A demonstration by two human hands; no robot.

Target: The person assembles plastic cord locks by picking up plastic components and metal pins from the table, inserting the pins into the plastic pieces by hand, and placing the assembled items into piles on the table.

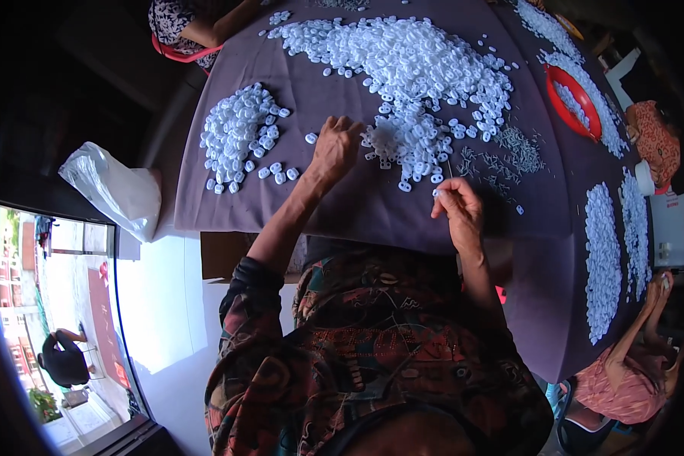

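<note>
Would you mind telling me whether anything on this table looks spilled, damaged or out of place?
Nothing looks damaged. The small white plastic pieces lie in loose heaps on the purple cloth, with a few strays beside the left heap. The left hand rests at the heap's edge; the right hand pinches one piece.

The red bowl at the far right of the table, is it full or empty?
Partly filled. The red bowl holds a shallow layer of small white pieces, and its inner red wall shows bare above them.

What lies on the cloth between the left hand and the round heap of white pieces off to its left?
In the head view, a few loose white pieces dot the purple cloth between the left hand and the round heap; otherwise bare cloth.
</note>
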